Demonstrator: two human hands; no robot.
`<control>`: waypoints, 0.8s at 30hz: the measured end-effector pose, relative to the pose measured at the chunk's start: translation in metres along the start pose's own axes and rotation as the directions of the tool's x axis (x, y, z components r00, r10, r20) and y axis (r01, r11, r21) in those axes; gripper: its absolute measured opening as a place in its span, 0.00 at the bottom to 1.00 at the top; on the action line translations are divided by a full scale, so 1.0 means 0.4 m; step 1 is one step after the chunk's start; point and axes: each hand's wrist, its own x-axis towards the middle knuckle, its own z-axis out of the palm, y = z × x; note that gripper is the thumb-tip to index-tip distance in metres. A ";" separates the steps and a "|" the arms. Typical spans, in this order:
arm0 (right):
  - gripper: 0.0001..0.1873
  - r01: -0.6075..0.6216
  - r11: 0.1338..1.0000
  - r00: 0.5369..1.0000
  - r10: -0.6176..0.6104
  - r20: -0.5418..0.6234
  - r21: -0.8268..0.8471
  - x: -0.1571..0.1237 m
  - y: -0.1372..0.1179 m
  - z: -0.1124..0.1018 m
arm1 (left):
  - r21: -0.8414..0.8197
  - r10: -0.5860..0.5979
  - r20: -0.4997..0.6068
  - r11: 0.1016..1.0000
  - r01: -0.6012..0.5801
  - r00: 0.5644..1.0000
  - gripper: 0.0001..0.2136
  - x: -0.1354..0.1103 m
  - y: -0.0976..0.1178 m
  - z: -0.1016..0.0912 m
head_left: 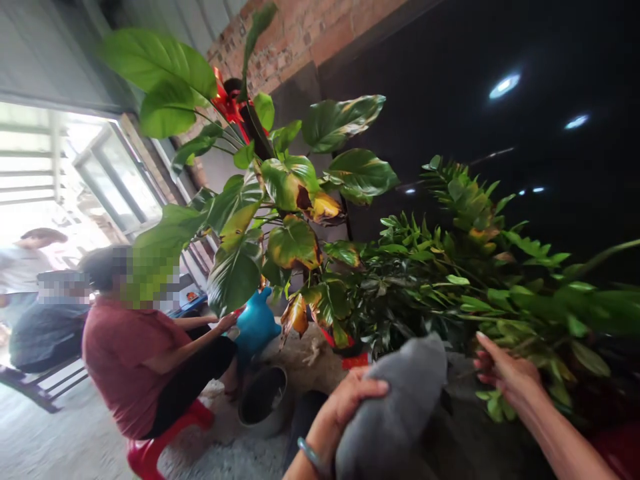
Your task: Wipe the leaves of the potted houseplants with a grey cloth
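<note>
The left hand (350, 400) was found gripping a grey object (395, 407), the thumb pressed flat across its near side and the fingers tucked behind it. The object, smooth and rounded with a narrowing upper end, stood tilted between the two hands, directly beside the left palm and a short way apart from the right. A pale bracelet (311, 457) was worn on the left wrist. The right hand (515, 373) was raised with its index finger extended and the remaining fingers curled; whether it held anything between them could not be determined. Low green foliage (505, 303) stood just beyond the right fingertips and spread to their right. A large-leaved plant (295, 243), several leaves browned or yellowed, rose ahead of the left hand, with a red ribbon (227, 100) near its top. To the left of the left hand, a dark bucket (273, 425) was noted on the floor (200, 460). Farther left, a co-worker in a dull red shirt (120, 360) sat on a red stool (145, 457), one hand near a blue object (255, 327). A dark panel (450, 80) extended behind the foliage, beyond both hands.
</note>
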 end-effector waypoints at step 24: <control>0.22 -0.133 0.963 0.979 0.090 0.182 0.237 -0.019 -0.008 0.001 | -0.149 0.201 -0.308 0.955 -0.256 0.930 0.19 0.051 0.066 0.037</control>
